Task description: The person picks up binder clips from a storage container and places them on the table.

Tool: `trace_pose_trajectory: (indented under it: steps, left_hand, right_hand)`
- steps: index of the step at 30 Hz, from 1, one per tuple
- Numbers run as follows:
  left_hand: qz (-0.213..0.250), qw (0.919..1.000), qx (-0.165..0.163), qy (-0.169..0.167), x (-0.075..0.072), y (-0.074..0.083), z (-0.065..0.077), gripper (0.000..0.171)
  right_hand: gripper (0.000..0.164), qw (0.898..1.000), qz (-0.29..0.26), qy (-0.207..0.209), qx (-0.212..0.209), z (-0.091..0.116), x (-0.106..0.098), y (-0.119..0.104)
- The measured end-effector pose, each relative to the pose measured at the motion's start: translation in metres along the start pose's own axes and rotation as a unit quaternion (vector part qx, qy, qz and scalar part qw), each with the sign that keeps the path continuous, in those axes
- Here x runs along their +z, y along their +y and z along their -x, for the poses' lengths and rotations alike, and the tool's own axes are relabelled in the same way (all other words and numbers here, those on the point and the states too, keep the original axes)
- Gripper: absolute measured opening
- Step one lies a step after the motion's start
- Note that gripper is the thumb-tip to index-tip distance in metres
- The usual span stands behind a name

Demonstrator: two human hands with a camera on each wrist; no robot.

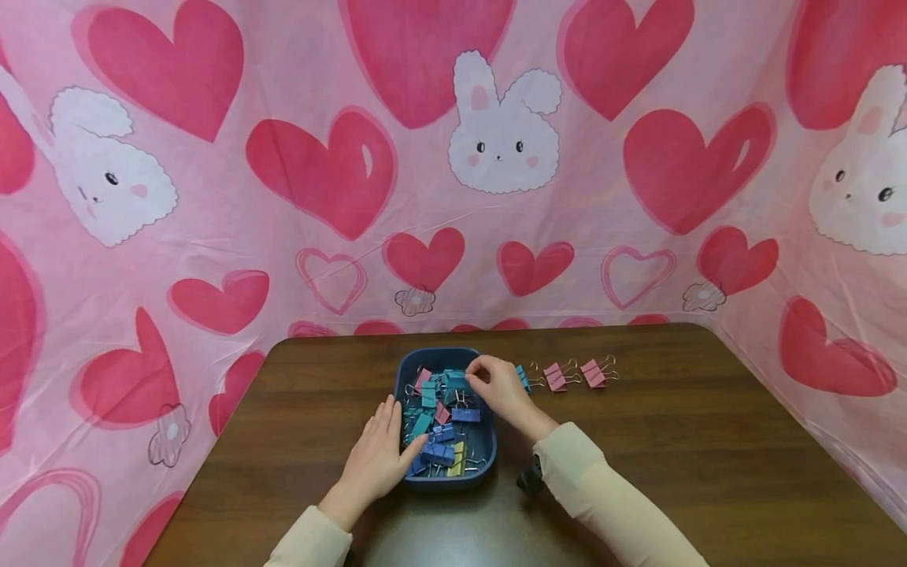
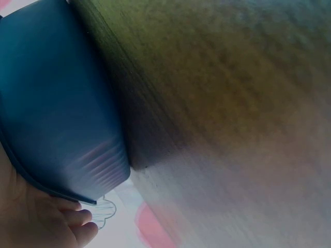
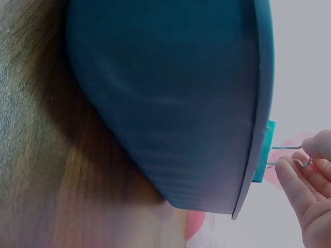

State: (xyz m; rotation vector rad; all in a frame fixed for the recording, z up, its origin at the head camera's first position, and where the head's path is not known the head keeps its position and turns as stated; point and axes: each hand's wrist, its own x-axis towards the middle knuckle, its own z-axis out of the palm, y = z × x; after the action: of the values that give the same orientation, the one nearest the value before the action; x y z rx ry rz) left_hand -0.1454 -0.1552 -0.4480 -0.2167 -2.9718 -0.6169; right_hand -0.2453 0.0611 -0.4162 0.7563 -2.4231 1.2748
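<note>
A dark blue plastic bin holds a jumble of binder clips in teal, blue, pink and yellow. My left hand rests along the bin's left rim, fingers straight and thumb reaching over the near inside. At the bin's far right, my right hand pinches the wire handle of a teal binder clip between thumb and index finger. That clip's body shows just above the rim in the right wrist view. A yellow clip and a blue clip lie near the front.
To the right of the bin, a teal clip and two pink ones, a nearer pink clip and a farther pink clip, form a row on the brown wooden table. A pink heart-and-rabbit cloth hangs behind.
</note>
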Motion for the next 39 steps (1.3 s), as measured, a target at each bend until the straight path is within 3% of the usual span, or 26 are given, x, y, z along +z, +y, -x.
trace_pose_trajectory:
  steps: [12, 16, 21, 28, 39]
  left_hand:
    - [0.001, 1.0000, -0.007, -0.006, 0.000, 0.000, 0.000, 0.082]
    - [0.000, 0.9999, -0.009, -0.009, 0.001, -0.001, -0.001, 0.083]
    - [-0.003, 0.9999, -0.007, -0.007, 0.001, -0.001, -0.002, 0.083]
    - [-0.003, 0.9999, -0.007, -0.009, 0.000, 0.000, -0.001, 0.082]
    - [-0.004, 0.9999, -0.007, -0.007, 0.002, -0.001, -0.001, 0.082]
  right_hand:
    - [0.006, 1.000, -0.011, 0.006, 0.004, -0.001, 0.002, 0.007]
    - [0.004, 0.999, -0.033, 0.007, 0.028, -0.001, 0.005, 0.010]
    - [0.004, 0.994, -0.075, 0.033, 0.077, -0.002, 0.010, 0.015]
    - [0.004, 0.990, -0.090, 0.073, 0.082, -0.006, 0.011, 0.023]
    - [0.007, 0.985, -0.148, 0.044, 0.071, -0.010, 0.011, 0.032]
